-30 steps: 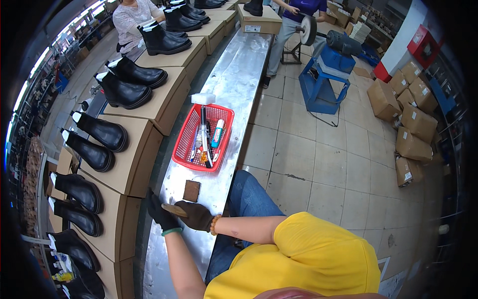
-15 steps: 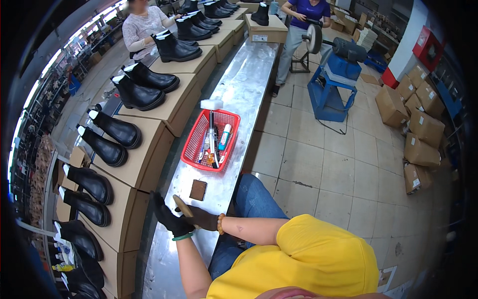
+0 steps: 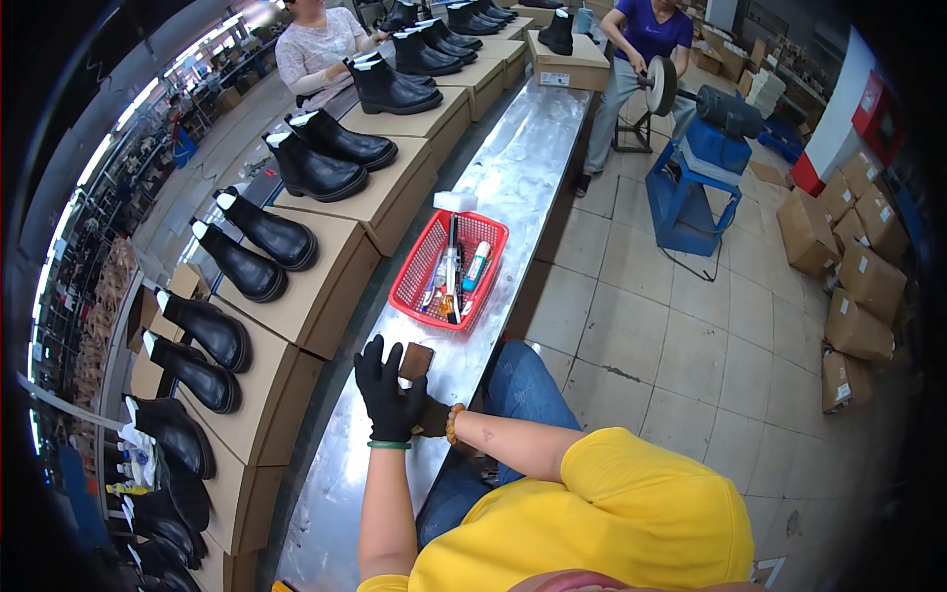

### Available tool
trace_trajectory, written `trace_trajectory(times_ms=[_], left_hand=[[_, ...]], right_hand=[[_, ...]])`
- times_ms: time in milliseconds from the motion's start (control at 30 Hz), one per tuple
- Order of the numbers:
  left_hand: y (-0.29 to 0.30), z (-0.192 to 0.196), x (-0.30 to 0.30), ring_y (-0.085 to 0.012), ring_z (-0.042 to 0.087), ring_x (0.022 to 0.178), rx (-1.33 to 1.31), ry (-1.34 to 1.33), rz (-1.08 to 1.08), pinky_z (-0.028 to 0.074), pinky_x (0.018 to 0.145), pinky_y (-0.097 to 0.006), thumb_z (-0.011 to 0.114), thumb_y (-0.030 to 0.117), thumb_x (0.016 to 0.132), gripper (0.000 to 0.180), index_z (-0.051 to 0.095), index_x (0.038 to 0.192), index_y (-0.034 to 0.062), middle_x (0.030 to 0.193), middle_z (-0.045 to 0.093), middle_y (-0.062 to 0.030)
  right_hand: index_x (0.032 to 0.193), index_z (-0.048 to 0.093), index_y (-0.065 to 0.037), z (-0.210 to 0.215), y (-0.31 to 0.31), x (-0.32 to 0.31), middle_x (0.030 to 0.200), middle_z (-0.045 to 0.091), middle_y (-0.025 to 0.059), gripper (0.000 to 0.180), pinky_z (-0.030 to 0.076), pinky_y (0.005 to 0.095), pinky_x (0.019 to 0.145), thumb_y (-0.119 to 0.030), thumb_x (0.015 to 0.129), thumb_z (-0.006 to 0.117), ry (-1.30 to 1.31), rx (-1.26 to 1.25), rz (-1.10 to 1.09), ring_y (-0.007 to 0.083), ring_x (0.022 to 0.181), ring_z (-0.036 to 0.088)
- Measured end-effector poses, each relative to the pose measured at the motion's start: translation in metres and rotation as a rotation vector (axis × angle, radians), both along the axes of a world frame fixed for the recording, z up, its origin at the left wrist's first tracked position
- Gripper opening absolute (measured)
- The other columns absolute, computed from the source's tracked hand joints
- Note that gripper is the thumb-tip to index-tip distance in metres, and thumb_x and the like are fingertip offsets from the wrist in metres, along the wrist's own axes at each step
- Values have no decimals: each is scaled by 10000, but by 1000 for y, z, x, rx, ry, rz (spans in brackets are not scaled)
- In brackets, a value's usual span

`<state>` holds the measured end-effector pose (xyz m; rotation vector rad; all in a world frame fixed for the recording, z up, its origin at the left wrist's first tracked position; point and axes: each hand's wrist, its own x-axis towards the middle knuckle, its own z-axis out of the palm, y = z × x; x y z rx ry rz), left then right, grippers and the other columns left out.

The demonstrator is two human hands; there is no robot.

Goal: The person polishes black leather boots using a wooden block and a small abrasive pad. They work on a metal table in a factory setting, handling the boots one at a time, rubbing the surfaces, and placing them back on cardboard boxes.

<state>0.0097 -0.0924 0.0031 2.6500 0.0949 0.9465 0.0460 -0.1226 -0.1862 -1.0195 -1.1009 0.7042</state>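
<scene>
My left hand [image 3: 387,395], in a black glove, is raised over the metal bench with its fingers spread and nothing seen in them. Just behind it, and partly covered by it, is my right hand [image 3: 432,414] in a dark glove. Its fingers are hidden, so its grip cannot be made out. A bit of brown shows at its wrist side, too small to name. Beside my left fingertips a small flat brown block [image 3: 416,362] lies on the metal bench [image 3: 330,493].
Farther up the bench stands a red plastic basket [image 3: 446,271] with pens and a tube, a white block [image 3: 455,201] at its far end. To the left, black ankle boots [image 3: 242,259] line up on cardboard boxes [image 3: 311,306]. Two people work beyond, one at a grinding wheel [image 3: 661,86].
My hands were pressed close, the right one gripping a tan oval pad. Now the left hand is raised with fingers spread and hides the right. The view has shifted leftward.
</scene>
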Motion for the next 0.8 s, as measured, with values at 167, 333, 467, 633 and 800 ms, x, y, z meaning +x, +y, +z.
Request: trace_trajectory(times_ms=[167, 333, 467, 633, 800], left_hand=[[12, -2, -12, -347, 378, 1285, 138, 85, 68, 124, 1093, -592, 676, 382, 703, 577, 558, 1224, 164, 1360, 453, -133], [6, -2, -13, -340, 349, 1310, 235, 130, 46, 117, 1095, -579, 654, 376, 724, 556, 557, 1226, 159, 1381, 429, -148], [6, -1, -4, -348, 362, 1298, 165, 99, 24, 107, 1093, -589, 665, 382, 713, 555, 566, 1215, 167, 1358, 456, -144], [5, 8, -8, -353, 367, 1292, 197, 200, -21, 91, 1089, -602, 640, 415, 728, 556, 564, 1221, 169, 1352, 463, -138], [10, 1, -19, -362, 383, 1280, 184, 303, 56, 75, 1087, -607, 625, 435, 745, 510, 603, 1178, 167, 1322, 498, -128]], right_hand=[[1438, 189, -51, 51, -25, -7, 1464, 280, 107, 648, 213, 321, 1112, -89, 876, 511, 458, -162, 192, 210, 1334, 290], [1427, 215, -56, 51, -31, -1, 1457, 289, 115, 623, 208, 344, 1114, -129, 885, 513, 156, -167, 104, 233, 1337, 281], [1419, 236, -60, 40, -24, 0, 1451, 296, 121, 605, 204, 362, 1115, -162, 891, 514, -274, -155, -20, 251, 1340, 275], [1409, 261, -65, 36, -28, 1, 1443, 305, 128, 586, 200, 384, 1117, -202, 900, 516, -619, -193, -117, 274, 1343, 266], [1420, 240, -83, 52, -29, -7, 1456, 288, 127, 578, 184, 387, 1122, -238, 921, 486, -574, -172, -136, 276, 1353, 247]])
